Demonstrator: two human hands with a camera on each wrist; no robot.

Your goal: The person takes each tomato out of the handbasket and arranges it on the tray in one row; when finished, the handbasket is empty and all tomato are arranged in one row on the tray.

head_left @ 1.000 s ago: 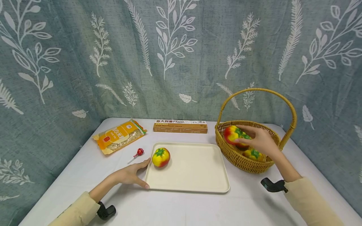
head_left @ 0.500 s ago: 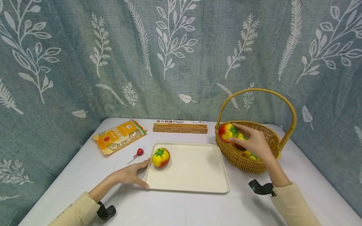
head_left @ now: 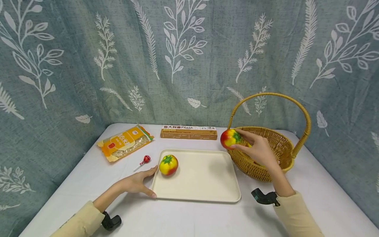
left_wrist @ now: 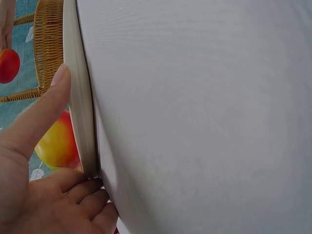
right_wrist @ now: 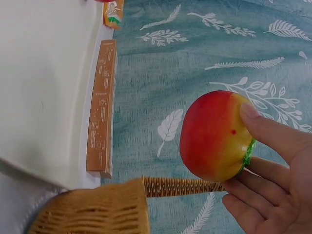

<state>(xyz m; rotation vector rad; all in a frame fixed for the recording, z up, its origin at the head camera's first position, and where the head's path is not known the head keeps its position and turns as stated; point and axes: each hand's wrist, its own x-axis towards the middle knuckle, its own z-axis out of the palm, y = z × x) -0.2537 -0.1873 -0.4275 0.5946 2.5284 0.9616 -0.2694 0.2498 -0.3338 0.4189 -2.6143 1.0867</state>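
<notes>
My right hand (head_left: 256, 148) holds a red-and-yellow fruit with a green leafy top (head_left: 228, 139) between thumb and fingers. The fruit is above the left rim of a wicker basket (head_left: 251, 172); in the right wrist view the same fruit (right_wrist: 209, 139) shows its smooth red side. At the left side of a cream tray (head_left: 204, 177), my left hand (head_left: 134, 182) grips the near-left corner, thumb on the front edge and fingers at the side. A second fruit of the same kind (head_left: 168, 165) rests on the tray's left part. My right hand and forearm hide part of the basket's inside.
A brown pasta box (head_left: 188, 134) lies behind the tray. To the left are an orange-and-clear bag of grain (head_left: 125, 143) and a red lollipop (head_left: 145, 160). The basket's tall handle (head_left: 270, 94) arches above it. A patterned green curtain (head_left: 189, 59) surrounds the table.
My right hand has moved left with the fruit, from inside the basket to over its left rim. My left hand, the tray and the fruit on it have stayed in place.
</notes>
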